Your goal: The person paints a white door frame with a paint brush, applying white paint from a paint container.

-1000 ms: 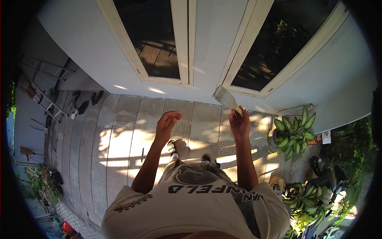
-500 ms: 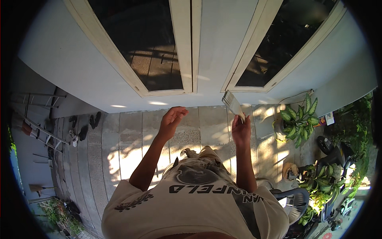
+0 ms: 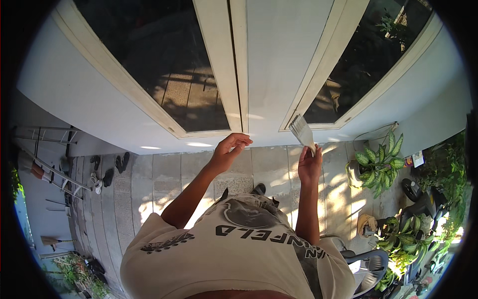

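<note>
My right hand (image 3: 309, 168) grips a wide flat paintbrush (image 3: 303, 133) by its handle, with the pale bristles pointing up and to the left. The bristle end is near the lower corner of the cream right window frame (image 3: 323, 55), though I cannot tell whether it touches. Loosely bent and holding nothing, my left hand (image 3: 229, 150) is raised in front of the lower edge of the cream left window frame (image 3: 206, 133). A little space shows between its thumb and fingers. Between the two frames runs a pale wall panel (image 3: 279, 50).
Potted leafy plants (image 3: 382, 164) stand to the right by the wall, with a chair (image 3: 376, 264) at the lower right. On the left are shoes (image 3: 122, 162) on the tiled floor (image 3: 167, 172), a metal ladder (image 3: 55, 169) and a broom (image 3: 52, 241).
The brush has turned so its broad face shows more. Both hands appear slightly farther right, and the window frames sit lower in view. A dark shoe now shows below me.
</note>
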Action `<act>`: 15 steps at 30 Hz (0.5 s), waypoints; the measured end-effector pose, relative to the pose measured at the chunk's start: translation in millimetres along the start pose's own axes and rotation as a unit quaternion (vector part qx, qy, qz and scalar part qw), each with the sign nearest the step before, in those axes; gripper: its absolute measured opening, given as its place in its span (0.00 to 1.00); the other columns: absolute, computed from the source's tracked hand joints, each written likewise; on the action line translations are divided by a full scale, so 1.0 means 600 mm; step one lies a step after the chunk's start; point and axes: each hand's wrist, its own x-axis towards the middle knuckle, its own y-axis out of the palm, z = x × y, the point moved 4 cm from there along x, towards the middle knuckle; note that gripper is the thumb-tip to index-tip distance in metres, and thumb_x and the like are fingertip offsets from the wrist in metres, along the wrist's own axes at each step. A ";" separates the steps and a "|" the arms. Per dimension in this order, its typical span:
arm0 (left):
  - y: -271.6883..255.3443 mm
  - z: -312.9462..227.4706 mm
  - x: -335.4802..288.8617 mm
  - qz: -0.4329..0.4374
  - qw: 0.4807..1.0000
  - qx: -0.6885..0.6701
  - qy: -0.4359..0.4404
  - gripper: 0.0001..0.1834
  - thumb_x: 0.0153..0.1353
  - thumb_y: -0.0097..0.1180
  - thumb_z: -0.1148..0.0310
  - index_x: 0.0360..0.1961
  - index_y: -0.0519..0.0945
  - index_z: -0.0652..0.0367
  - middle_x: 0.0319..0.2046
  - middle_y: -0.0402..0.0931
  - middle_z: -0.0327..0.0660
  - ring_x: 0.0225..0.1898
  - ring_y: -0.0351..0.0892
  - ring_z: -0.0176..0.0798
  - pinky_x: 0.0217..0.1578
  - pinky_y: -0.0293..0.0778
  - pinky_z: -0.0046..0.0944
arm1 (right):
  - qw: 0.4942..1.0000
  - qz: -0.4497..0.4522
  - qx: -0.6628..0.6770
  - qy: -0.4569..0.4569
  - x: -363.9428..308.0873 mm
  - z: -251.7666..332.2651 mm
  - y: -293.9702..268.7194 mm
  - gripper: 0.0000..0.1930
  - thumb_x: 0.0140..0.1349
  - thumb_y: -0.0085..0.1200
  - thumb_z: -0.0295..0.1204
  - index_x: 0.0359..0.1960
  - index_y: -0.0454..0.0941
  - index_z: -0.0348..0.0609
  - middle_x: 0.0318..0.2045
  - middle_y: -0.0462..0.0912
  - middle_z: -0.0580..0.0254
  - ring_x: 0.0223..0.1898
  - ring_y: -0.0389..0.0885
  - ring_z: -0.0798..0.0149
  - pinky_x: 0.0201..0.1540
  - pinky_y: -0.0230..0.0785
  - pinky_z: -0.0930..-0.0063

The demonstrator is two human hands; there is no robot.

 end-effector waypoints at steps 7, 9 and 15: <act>0.021 0.014 0.089 0.044 0.999 -0.011 -0.003 0.12 0.69 0.48 0.69 0.51 0.73 0.60 0.46 0.78 0.42 0.51 0.76 0.36 0.55 0.67 0.38 | 0.999 0.002 0.014 -0.030 0.044 0.022 -0.001 0.15 0.67 0.52 0.43 0.47 0.74 0.47 0.43 0.79 0.61 0.45 0.79 0.66 0.48 0.76 0.78; 0.033 0.016 0.115 0.067 0.997 -0.025 0.000 0.12 0.69 0.48 0.69 0.52 0.73 0.60 0.46 0.78 0.42 0.51 0.75 0.36 0.55 0.67 0.38 | 0.999 0.000 0.018 -0.041 0.047 0.026 -0.012 0.15 0.67 0.52 0.42 0.46 0.74 0.47 0.43 0.79 0.61 0.45 0.79 0.66 0.48 0.76 0.79; 0.046 0.028 0.174 0.151 0.987 -0.033 -0.032 0.12 0.69 0.46 0.73 0.51 0.72 0.64 0.47 0.76 0.44 0.53 0.73 0.38 0.57 0.66 0.40 | 0.992 -0.054 0.029 -0.110 0.040 0.017 -0.057 0.12 0.67 0.54 0.38 0.47 0.75 0.46 0.42 0.82 0.60 0.44 0.81 0.65 0.46 0.77 0.78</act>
